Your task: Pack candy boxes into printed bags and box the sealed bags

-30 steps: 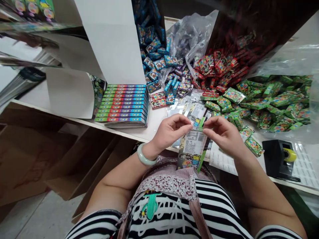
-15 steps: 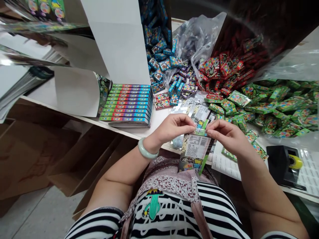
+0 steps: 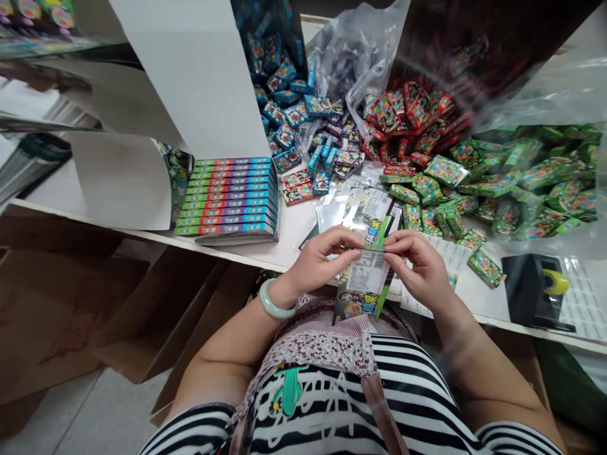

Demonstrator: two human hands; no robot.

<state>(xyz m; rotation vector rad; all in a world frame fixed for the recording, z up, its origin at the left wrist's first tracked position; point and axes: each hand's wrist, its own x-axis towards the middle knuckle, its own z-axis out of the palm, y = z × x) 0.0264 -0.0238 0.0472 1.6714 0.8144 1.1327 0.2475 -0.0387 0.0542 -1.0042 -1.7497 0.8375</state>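
My left hand (image 3: 322, 262), with a pale green bangle at its wrist, pinches the upper edge of a printed packaging bag (image 3: 363, 284) at its left corner. My right hand (image 3: 422, 268) pinches the same edge at the right corner. Dark and green print with a white text panel covers the bag, which hangs down over the table's front edge against my apron. Whether anything is inside it I cannot tell. Just beyond my fingers, more bags of this print (image 3: 374, 205) lie overlapping on the table.
Left of my hands stands a display box (image 3: 227, 196) packed with rows of small coloured boxes. Heaps of blue boxes (image 3: 284, 95), red boxes (image 3: 412, 120) and green boxes (image 3: 521, 183) spread behind. A black tape dispenser (image 3: 526, 291) sits at right. Cardboard cartons (image 3: 57, 316) stand below left.
The view has shifted, so most table items sit further left. Both hands keep hold of the bag; its top strip, earlier visible between my fingers, now looks narrower and folded over.
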